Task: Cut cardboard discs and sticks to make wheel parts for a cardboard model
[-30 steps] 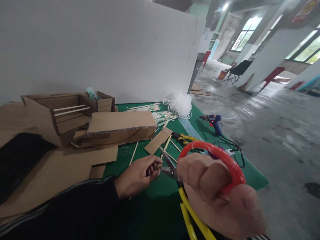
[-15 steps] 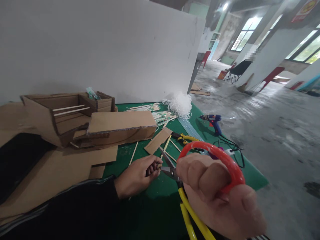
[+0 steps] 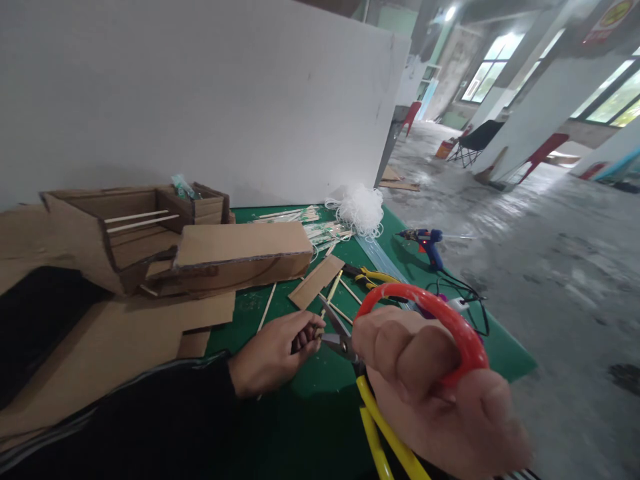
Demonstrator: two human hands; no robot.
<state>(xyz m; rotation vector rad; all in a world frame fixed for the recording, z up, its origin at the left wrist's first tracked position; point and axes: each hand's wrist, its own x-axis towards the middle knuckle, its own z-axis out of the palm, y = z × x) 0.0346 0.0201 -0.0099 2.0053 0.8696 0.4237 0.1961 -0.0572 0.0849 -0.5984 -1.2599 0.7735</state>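
My right hand [image 3: 425, 373] grips a pair of scissors by its red handle [image 3: 430, 300]. The scissor blades [image 3: 337, 337] are spread apart and point left, with the lower tip at the fingertips of my left hand [image 3: 280, 347]. Those left fingers are pinched on a small brownish piece [image 3: 319, 331], mostly hidden by the fingers. Yellow-handled pliers [image 3: 380, 427] lie partly beneath my right hand. Just beyond the blades are a flat cardboard strip [image 3: 317, 281] and thin wooden sticks [image 3: 351, 291].
A cardboard box [image 3: 245, 250] and an open cardboard structure [image 3: 135, 233] stand at left. Behind are bundled sticks [image 3: 325, 232] and white cord [image 3: 361, 212]. At right lie a blue glue gun [image 3: 427, 245] with its cable and another pair of yellow-black pliers [image 3: 377, 275].
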